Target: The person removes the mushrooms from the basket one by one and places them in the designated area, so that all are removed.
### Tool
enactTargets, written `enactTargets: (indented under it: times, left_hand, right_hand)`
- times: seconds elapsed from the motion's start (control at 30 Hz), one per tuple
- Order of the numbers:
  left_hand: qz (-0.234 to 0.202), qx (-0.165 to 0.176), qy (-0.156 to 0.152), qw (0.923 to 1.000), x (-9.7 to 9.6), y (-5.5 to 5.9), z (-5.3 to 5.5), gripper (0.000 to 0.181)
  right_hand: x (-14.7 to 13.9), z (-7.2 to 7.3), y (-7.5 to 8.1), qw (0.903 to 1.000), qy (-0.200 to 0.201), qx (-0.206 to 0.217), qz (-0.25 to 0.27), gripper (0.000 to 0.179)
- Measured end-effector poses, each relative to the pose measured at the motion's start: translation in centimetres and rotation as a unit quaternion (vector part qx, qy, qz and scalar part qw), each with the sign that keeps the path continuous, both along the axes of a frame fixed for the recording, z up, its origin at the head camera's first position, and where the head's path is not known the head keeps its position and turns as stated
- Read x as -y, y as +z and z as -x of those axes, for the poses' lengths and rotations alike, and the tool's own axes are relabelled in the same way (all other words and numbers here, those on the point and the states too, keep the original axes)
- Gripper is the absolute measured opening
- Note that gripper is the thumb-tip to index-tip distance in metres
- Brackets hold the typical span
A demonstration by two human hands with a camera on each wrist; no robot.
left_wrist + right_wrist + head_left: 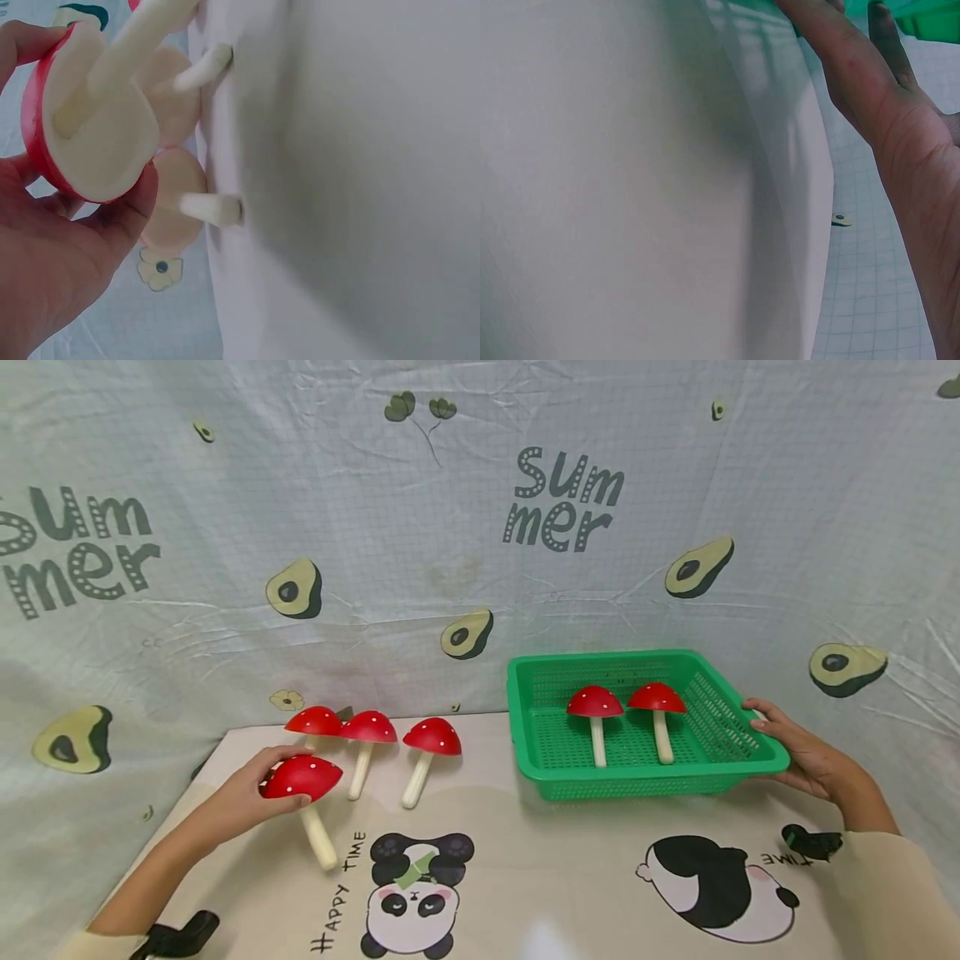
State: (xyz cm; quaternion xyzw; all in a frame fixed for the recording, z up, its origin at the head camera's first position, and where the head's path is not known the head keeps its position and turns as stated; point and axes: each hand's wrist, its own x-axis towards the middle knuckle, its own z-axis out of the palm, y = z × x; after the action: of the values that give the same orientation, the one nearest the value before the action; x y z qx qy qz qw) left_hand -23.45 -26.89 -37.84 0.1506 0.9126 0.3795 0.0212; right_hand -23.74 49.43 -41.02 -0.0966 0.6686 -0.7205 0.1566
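Observation:
By its red, white-dotted cap, my left hand [255, 789] grips a toy mushroom [303, 777], its pale stem slanting down toward the table. The left wrist view shows the hollow white underside of that held mushroom [105, 142], with fingers and thumb around the cap's edge. Just behind it are three more toy mushrooms, a left one [313, 721], a middle one [369, 727] and a right one [432, 737]. My right hand [813, 764] holds the right side of a green plastic basket [652, 771]. Inside lie two toy mushrooms, one [595, 702] left of the other [657, 697].
A pale tablecloth [547, 860] with printed pandas covers the table. Behind the table hangs a light curtain [390, 552] printed with avocados and lettering. The basket stands at the back right, close to the curtain.

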Motion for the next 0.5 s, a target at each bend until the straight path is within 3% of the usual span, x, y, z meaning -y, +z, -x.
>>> enactTargets:
  times: [0.27, 0.5]
  left_hand:
    - [0.009, 0.006, 0.034, 0.9993, 1.6, -0.7, 0.0, 0.072]
    - [0.041, 0.018, 0.042, 0.9981, 3.3, -1.3, 0.6, 0.066]
  right_hand:
    - [0.0, -0.1, -0.1, 1.0000, 0.006, -0.001, 0.002, 0.028]
    - [-0.1, -0.1, -0.1, 1.0000, 0.001, 0.001, -0.001, 0.028]
